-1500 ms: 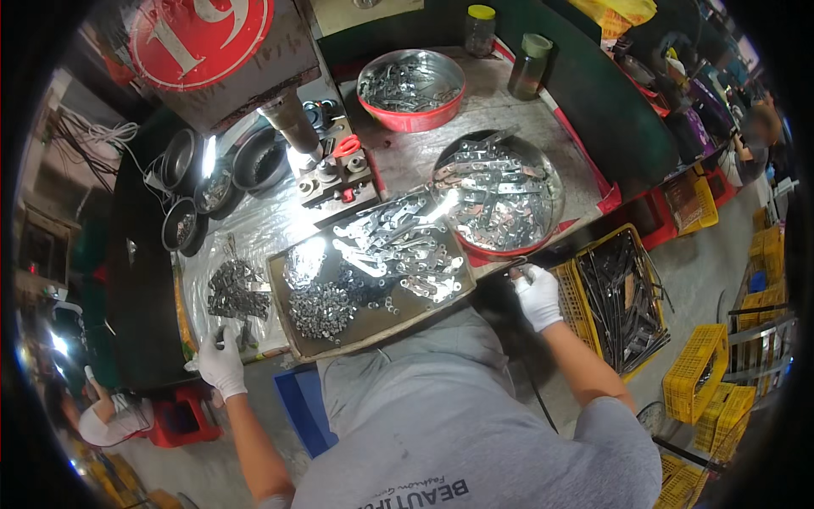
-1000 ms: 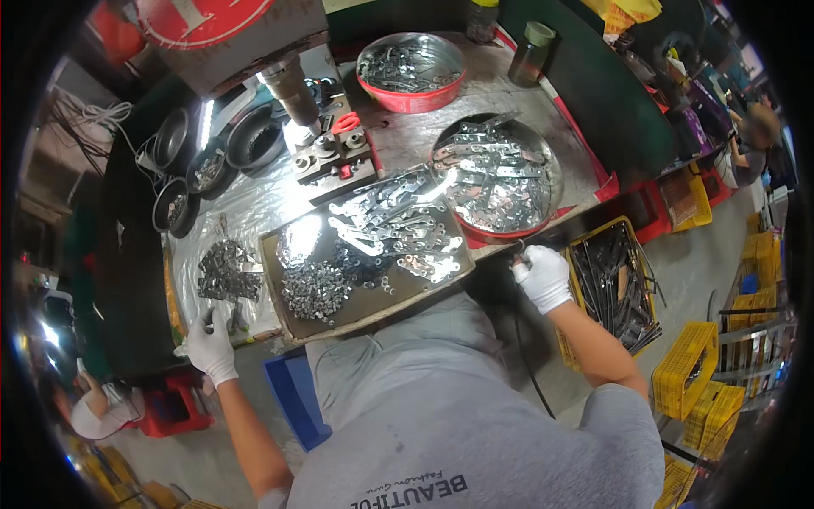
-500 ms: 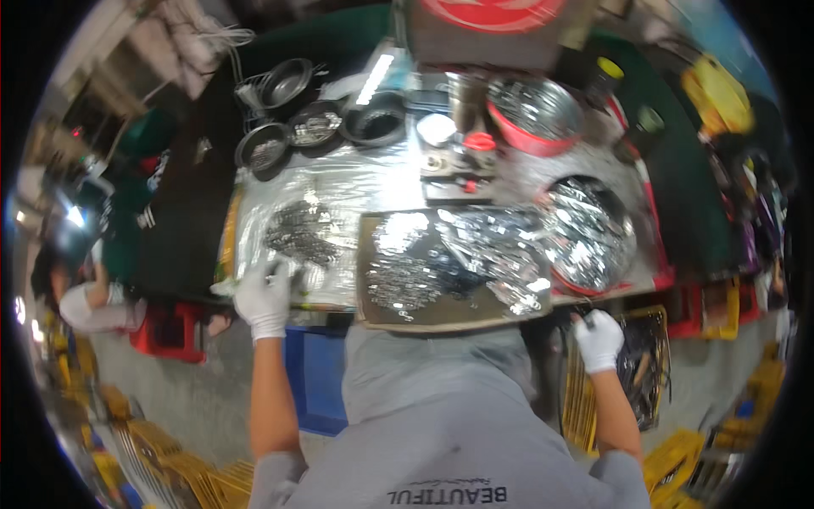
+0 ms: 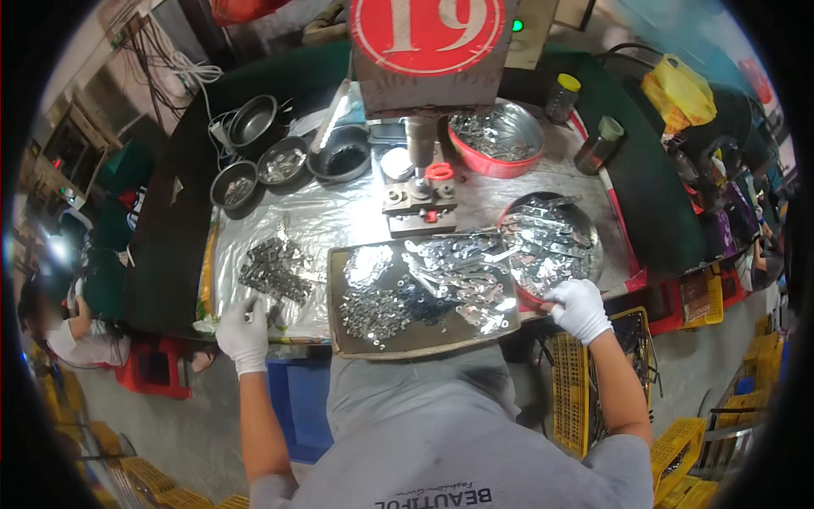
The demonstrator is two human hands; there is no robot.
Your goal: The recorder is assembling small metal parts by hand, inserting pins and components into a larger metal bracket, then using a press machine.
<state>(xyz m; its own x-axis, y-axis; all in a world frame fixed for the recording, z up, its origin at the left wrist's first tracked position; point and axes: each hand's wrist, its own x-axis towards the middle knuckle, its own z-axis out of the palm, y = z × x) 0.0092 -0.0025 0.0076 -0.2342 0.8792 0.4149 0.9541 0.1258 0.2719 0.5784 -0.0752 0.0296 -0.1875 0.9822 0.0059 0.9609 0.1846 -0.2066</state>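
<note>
My left hand, in a white glove, rests at the table's near edge with its fingers apart and nothing visible in them. Just beyond it a pile of small dark metal pieces lies on silvery sheeting. My right hand, also gloved, is at the near rim of a red-rimmed bowl heaped with shiny metal strips. Its fingers are curled together, and what they grip is hidden. Between the hands, a shallow tray holds small metal parts and longer flat metal pieces.
A press with a die block stands behind the tray. Dark bowls are at the back left, a red bowl at the back right. Jars stand right. Yellow crates and a blue bin sit below.
My right hand has moved from the table edge up to the red-rimmed bowl's near rim. My left hand stays near the edge. The whole view has shifted and become sharper.
</note>
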